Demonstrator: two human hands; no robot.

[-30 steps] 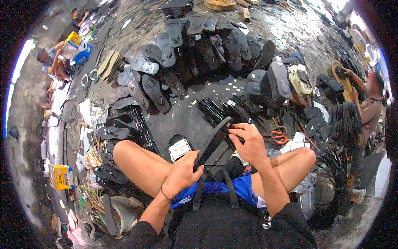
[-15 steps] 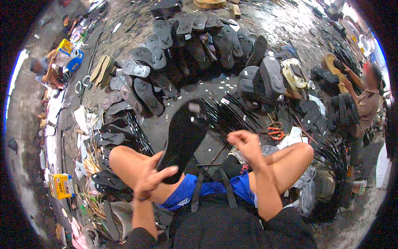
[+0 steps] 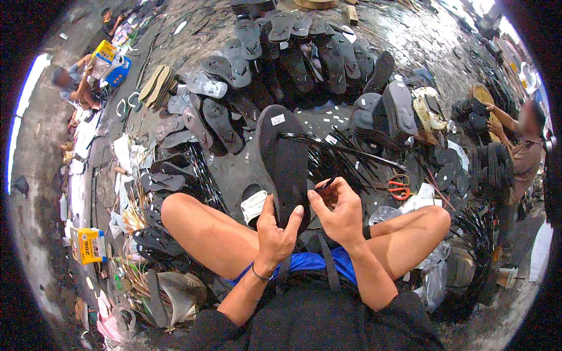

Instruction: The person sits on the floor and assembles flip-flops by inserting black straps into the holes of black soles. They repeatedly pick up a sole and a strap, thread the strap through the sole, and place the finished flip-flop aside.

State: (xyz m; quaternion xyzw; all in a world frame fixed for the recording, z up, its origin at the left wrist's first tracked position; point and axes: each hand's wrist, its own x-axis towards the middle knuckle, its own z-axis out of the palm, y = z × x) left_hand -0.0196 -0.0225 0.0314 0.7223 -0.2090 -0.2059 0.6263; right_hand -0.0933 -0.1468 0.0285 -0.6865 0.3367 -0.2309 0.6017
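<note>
At the far left a person (image 3: 73, 85) sits on the floor (image 3: 234, 169) beside yellow and blue boxes (image 3: 111, 58), and lower down a small yellow box (image 3: 88, 244) lies among scraps and loose black straps. Across the top of the floor, rows of dark sandal soles (image 3: 293, 52) lie fanned out, with a few tan ones (image 3: 153, 85) to their left. In the middle, above the wearer's bare crossed legs, a black sandal sole (image 3: 284, 161) stands nearly upright, toe end up with a small white sticker near its tip, and hides part of the floor behind it. The left hand (image 3: 275, 231) is closed around the sole's lower end, thumb and fingers pressed to its surface. Just to the right, the right hand (image 3: 336, 210) is curled with its fingers pinched together on a thin black strap (image 3: 325, 182) that lies against the sole's right edge. Behind the hands a heap of black straps (image 3: 345, 158) spreads over the floor. Red-handled scissors (image 3: 399, 188) lie near the right knee. At the far right another person (image 3: 521, 152) handles stacks of dark soles.
</note>
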